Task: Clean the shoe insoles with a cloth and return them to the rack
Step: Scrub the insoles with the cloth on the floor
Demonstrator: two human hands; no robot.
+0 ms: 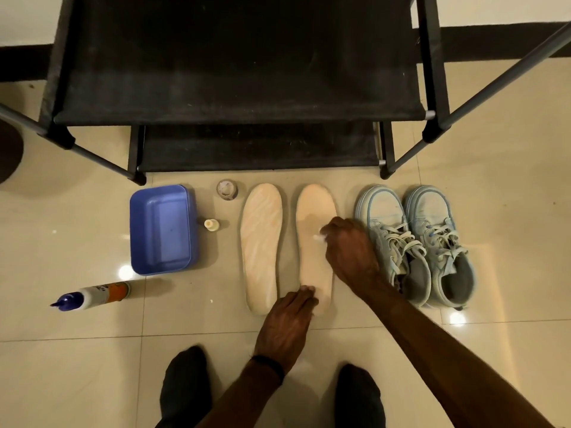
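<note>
Two cream insoles lie side by side on the tiled floor (pixel 463 211), toes toward the rack. The right insole (pixel 312 242) is the one under both hands. The right hand (pixel 350 251) sits over its middle, at its right edge, fingers curled down around a small white cloth (pixel 318 238), of which only a scrap shows at the knuckles. The left hand (pixel 287 322) reaches to the heel end, its fingers (pixel 306 293) laid fairly straight and pressing the insole flat to the floor; a dark band circles that wrist. The left insole (pixel 262 245) lies just beside, untouched, its surface streaked with paler marks.

Just right of the insoles stands a pair of pale blue sneakers (pixel 417 242), laced, openings toward the person. To the left of the insoles stand a small bottle (pixel 212 224) with a yellowish cap and, nearer the rack, a small clear round container (pixel 227 189); what it holds cannot be told. Further left is a blue rectangular tub (pixel 160 230), with nothing visible in it. Near its front corner a white bottle (pixel 92 296) with a blue nozzle and orange label lies on its side.

The black shoe rack (pixel 241 88) stands behind everything, its two visible fabric shelves bare. Two dark-socked feet (pixel 185 384) show at the bottom edge.
</note>
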